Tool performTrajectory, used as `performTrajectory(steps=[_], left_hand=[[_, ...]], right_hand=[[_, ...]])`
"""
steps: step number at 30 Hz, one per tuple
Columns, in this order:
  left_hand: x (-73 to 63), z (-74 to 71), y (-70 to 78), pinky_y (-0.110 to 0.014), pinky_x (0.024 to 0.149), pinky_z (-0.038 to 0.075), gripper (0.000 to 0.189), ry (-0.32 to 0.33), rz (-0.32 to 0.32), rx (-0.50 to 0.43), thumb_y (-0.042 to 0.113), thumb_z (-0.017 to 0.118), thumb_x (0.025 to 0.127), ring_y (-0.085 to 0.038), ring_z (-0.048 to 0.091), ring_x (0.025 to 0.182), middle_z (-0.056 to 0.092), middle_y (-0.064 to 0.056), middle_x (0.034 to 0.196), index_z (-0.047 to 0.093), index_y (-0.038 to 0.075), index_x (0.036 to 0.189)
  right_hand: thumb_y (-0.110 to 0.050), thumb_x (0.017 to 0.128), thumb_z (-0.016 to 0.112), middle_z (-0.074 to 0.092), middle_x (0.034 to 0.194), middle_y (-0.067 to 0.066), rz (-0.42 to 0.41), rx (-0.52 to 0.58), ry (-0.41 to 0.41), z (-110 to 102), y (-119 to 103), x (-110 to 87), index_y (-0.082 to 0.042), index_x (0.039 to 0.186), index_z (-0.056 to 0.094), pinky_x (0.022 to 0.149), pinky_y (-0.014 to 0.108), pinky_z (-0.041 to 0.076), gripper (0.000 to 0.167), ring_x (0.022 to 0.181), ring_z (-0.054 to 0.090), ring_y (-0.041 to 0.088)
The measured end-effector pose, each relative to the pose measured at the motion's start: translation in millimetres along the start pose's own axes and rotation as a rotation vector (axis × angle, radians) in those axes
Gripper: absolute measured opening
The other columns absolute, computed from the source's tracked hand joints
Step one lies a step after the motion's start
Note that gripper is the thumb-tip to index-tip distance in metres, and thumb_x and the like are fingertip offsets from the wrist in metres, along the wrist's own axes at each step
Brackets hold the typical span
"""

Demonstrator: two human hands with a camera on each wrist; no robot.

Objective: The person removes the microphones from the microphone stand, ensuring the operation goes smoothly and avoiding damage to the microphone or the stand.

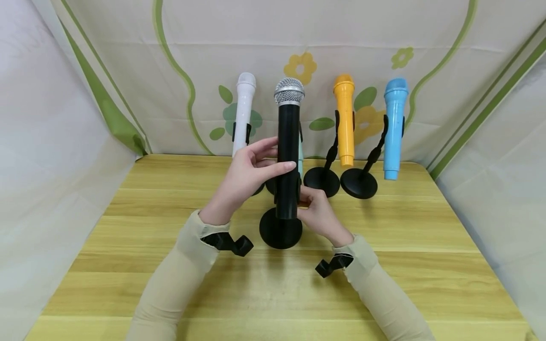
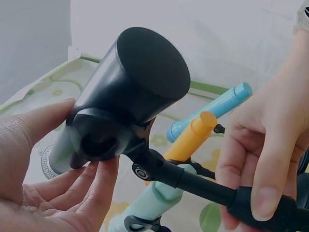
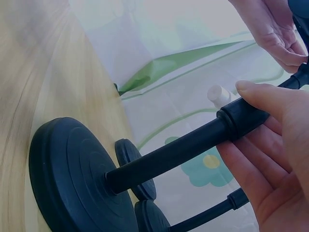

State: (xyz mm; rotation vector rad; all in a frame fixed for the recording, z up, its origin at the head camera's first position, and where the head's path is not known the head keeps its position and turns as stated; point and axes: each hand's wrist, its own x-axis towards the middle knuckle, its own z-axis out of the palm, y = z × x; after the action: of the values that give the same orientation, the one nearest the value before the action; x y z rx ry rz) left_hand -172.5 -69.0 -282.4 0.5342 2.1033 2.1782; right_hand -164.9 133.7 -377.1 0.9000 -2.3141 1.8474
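Observation:
A black microphone (image 1: 288, 142) with a silver mesh head sits tilted in the clip of a black stand (image 3: 164, 164). My left hand (image 1: 249, 168) grips the microphone's body, thumb on one side and fingers on the other. Lower down, my right hand (image 1: 317, 210) pinches the thick collar of the stand's pole, as the right wrist view shows. The stand's round base (image 1: 279, 229) is on the table; in the head view the microphone hides most of the pole. The left wrist view shows the clip (image 2: 101, 135) around the microphone's lower body.
Behind stand a white microphone (image 1: 244, 109), an orange microphone (image 1: 345, 118) and a blue microphone (image 1: 395, 128) on black stands. A mint microphone (image 2: 154, 198) is mostly hidden from the head view. The wooden table (image 1: 128, 265) meets a flower-patterned curtain (image 1: 341, 28) at the back.

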Motion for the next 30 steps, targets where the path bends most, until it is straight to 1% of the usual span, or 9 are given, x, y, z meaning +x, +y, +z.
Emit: performTrajectory(steps=[3, 8, 14, 17, 23, 30], left_hand=[[-3.0, 0.8, -1.3, -0.039, 0.094, 0.055, 0.062, 0.015, -0.001, 0.002, 0.015, 0.081, 0.089, -0.026, 0.069, 0.104, 0.069, -0.008, 0.12, 0.056, 0.011, 0.145], [-6.7, 3.4, -5.1, -0.037, 0.096, 0.054, 0.066, 0.023, 0.007, -0.014, 0.012, 0.082, 0.088, -0.025, 0.067, 0.107, 0.068, -0.008, 0.122, 0.053, 0.009, 0.147], [-8.9, 6.9, -7.5, -0.036, 0.097, 0.053, 0.063, 0.025, 0.021, -0.048, 0.01, 0.079, 0.09, -0.026, 0.066, 0.109, 0.068, -0.01, 0.122, 0.053, 0.008, 0.147], [-9.7, 9.0, -8.4, -0.036, 0.098, 0.053, 0.06, 0.047, 0.043, -0.065, 0.009, 0.078, 0.09, -0.025, 0.066, 0.109, 0.069, -0.01, 0.122, 0.055, 0.007, 0.145], [-11.4, 13.2, -12.0, -0.037, 0.097, 0.053, 0.051, 0.104, 0.124, -0.08, 0.006, 0.078, 0.09, -0.025, 0.068, 0.108, 0.071, -0.01, 0.119, 0.06, 0.004, 0.138], [-12.2, 14.5, -12.2, -0.037, 0.096, 0.054, 0.049, 0.137, 0.14, -0.08, 0.009, 0.079, 0.091, -0.024, 0.068, 0.107, 0.072, -0.009, 0.118, 0.062, 0.004, 0.136]], right_hand=[[0.011, 0.088, 0.073, 0.074, 0.096, 0.013, 0.002, 0.001, 0.001, 0.5, 0.3, -0.1, 0.007, 0.109, 0.071, 0.085, 0.039, 0.06, 0.021, 0.09, 0.072, 0.022], [0.012, 0.089, 0.072, 0.074, 0.098, 0.014, 0.001, 0.006, 0.0, 1.3, 0.9, -0.2, 0.008, 0.112, 0.071, 0.085, 0.038, 0.059, 0.024, 0.091, 0.072, 0.023], [0.012, 0.089, 0.072, 0.073, 0.101, 0.016, -0.007, 0.006, 0.005, 1.7, 0.9, -0.4, 0.009, 0.113, 0.07, 0.086, 0.038, 0.059, 0.025, 0.092, 0.072, 0.024], [0.013, 0.089, 0.071, 0.073, 0.1, 0.017, -0.013, 0.01, 0.006, 1.8, 0.7, -0.7, 0.01, 0.113, 0.07, 0.086, 0.039, 0.059, 0.024, 0.092, 0.072, 0.024], [0.014, 0.088, 0.071, 0.073, 0.1, 0.017, -0.035, -0.002, 0.005, 2.5, 0.4, -1.1, 0.009, 0.112, 0.071, 0.086, 0.04, 0.059, 0.024, 0.092, 0.072, 0.023], [0.015, 0.087, 0.072, 0.073, 0.099, 0.016, -0.063, -0.024, 0.013, 3.9, 1.1, -1.4, 0.009, 0.109, 0.071, 0.085, 0.038, 0.059, 0.023, 0.09, 0.072, 0.023]])
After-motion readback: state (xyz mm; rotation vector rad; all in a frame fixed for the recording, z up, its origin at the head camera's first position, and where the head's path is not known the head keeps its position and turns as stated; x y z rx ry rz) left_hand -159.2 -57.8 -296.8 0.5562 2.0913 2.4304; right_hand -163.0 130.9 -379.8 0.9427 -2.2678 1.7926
